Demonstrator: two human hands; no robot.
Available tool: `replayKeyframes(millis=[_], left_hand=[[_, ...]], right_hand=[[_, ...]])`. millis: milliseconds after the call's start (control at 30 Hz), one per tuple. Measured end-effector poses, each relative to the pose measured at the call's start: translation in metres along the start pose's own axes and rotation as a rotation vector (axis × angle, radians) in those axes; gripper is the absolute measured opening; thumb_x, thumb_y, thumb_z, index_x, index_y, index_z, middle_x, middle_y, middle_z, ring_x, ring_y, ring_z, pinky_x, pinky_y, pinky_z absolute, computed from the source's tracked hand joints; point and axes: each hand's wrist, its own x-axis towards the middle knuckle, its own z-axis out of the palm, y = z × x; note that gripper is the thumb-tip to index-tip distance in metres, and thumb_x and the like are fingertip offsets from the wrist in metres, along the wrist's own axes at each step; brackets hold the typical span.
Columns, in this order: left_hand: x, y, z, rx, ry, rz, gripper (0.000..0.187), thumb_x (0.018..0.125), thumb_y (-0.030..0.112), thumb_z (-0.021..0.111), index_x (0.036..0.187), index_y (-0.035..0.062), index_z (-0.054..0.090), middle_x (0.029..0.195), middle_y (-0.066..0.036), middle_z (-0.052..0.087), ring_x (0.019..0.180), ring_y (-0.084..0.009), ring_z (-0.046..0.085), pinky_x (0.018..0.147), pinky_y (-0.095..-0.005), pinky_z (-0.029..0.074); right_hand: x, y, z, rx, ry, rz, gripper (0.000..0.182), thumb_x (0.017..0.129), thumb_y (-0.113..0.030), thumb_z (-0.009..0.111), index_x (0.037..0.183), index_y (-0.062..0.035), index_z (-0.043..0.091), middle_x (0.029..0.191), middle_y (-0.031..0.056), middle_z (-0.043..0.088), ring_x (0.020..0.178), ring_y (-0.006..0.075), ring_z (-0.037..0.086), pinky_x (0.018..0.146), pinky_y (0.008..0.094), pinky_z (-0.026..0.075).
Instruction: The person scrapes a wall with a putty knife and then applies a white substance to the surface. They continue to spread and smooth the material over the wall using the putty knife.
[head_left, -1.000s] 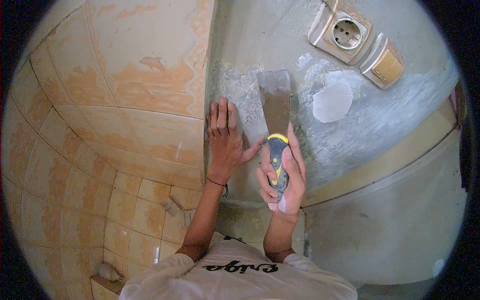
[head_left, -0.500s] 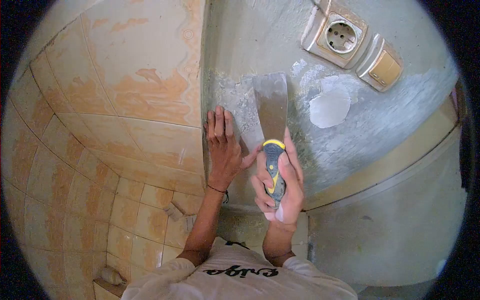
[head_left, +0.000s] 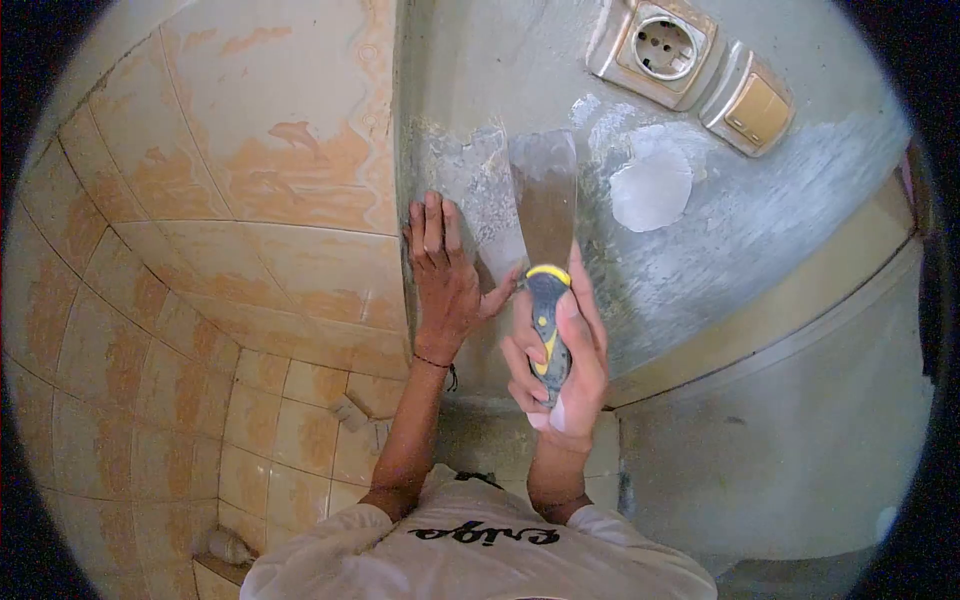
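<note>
My right hand is wrapped round the dark grey and yellow handle of a putty knife. Its wide metal blade points up the wall, over or very near the rough patch of crumbly, pale plaster; whether the edge touches is hard to tell. My left hand lies flat against the wall just left of the knife, fingers stretched upward beside the tile edge, thumb reaching towards the handle. A smooth white patch shows on the painted wall right of the blade.
A power socket and a light switch sit at the upper right. Orange and cream tiles cover the left wall. A pale frame edges the wall at lower right. Some small object rests on a ledge at lower left.
The view has tilted a little, so the wall and both hands appear higher. Against the wall, the putty knife has shifted slightly down and right; my left hand stays put.
</note>
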Motion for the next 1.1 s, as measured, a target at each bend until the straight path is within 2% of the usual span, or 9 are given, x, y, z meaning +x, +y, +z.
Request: replayKeyframes(millis=[267,333,433,567,667,767,833,933,1100], left_hand=[[-0.001,-0.003,0.001,-0.033,0.008,0.021,0.108,0.075,0.052,0.073,0.149,-0.0026,0.017,0.154,-0.025,0.019,0.139,-0.0465,0.021,0.114,-0.0566,0.019],[-0.001,-0.001,-0.002,-0.025,-0.005,0.015,0.108,0.075,0.052,0.073,0.149,-0.0026,0.017,0.154,-0.025,0.019,0.139,-0.0463,0.021,0.113,-0.0565,0.019],[-0.002,-0.003,-0.001,-0.011,-0.014,0.013,0.108,0.076,0.053,0.072,0.149,-0.0027,0.017,0.154,-0.025,0.02,0.139,-0.0458,0.021,0.113,-0.0563,0.019],[-0.002,-0.007,0.007,-0.005,0.038,0.029,0.107,0.076,0.054,0.071,0.149,-0.0026,0.017,0.154,-0.024,0.019,0.14,-0.0453,0.021,0.114,-0.0559,0.019],[0.0,0.0,-0.004,-0.055,-0.005,0.007,0.107,0.076,0.054,0.071,0.15,-0.0024,0.016,0.154,-0.024,0.019,0.14,-0.0452,0.021,0.114,-0.0558,0.019],[-0.002,-0.002,0.001,-0.01,0.008,0.015,0.107,0.077,0.054,0.07,0.15,-0.0022,0.016,0.154,-0.024,0.02,0.14,-0.0456,0.021,0.113,-0.056,0.019],[-0.005,-0.004,0.006,-0.002,0.019,0.013,0.107,0.077,0.054,0.07,0.15,-0.0021,0.016,0.154,-0.024,0.02,0.14,-0.0456,0.021,0.113,-0.056,0.019],[-0.002,0.0,0.001,-0.025,0.017,0.004,0.106,0.077,0.054,0.07,0.149,-0.002,0.016,0.154,-0.024,0.02,0.139,-0.0457,0.021,0.113,-0.0562,0.019],[0.0,-0.001,0.001,-0.072,0.015,-0.005,0.103,0.079,0.052,0.069,0.149,-0.002,0.017,0.154,-0.025,0.02,0.139,-0.046,0.021,0.114,-0.0566,0.018]], right_hand=[[-0.001,0.002,0.0,-0.062,0.001,0.023,0.054,0.103,-0.022,0.038,0.153,-0.0121,0.02,0.068,0.0065,0.04,0.037,0.007,0.029,0.027,0.0193,0.023],[-0.004,0.0,0.005,-0.087,0.007,-0.012,0.054,0.103,-0.024,0.041,0.152,-0.0093,0.025,0.068,0.0028,0.04,0.038,0.005,0.032,0.031,0.0194,0.025],[0.009,0.004,0.004,-0.134,0.016,-0.018,0.054,0.103,-0.023,0.041,0.152,-0.0093,0.025,0.068,0.0033,0.04,0.039,0.0053,0.033,0.031,0.0193,0.026],[0.004,0.006,0.004,-0.13,0.015,-0.037,0.054,0.103,-0.024,0.041,0.152,-0.0084,0.025,0.069,0.0036,0.04,0.039,0.006,0.034,0.031,0.0197,0.026],[-0.004,0.002,0.002,-0.089,0.037,-0.038,0.053,0.103,-0.023,0.041,0.152,-0.0086,0.026,0.069,0.0039,0.041,0.039,0.0065,0.034,0.031,0.02,0.026],[-0.001,0.004,0.002,-0.07,-0.007,-0.038,0.054,0.103,-0.023,0.041,0.152,-0.008,0.026,0.069,0.004,0.041,0.039,0.0063,0.034,0.031,0.0202,0.026],[0.009,0.007,0.011,-0.197,0.038,-0.055,0.055,0.103,-0.023,0.038,0.154,-0.0117,0.019,0.066,0.0061,0.039,0.036,0.0072,0.029,0.028,0.02,0.021],[0.005,0.002,0.001,-0.059,-0.012,-0.03,0.054,0.103,-0.023,0.041,0.152,-0.0081,0.024,0.07,0.0052,0.042,0.039,0.0065,0.033,0.03,0.0202,0.026],[0.001,0.002,0.002,-0.032,-0.015,-0.043,0.054,0.103,-0.023,0.042,0.152,-0.0097,0.026,0.07,0.0043,0.041,0.039,0.0055,0.032,0.031,0.0196,0.025]])
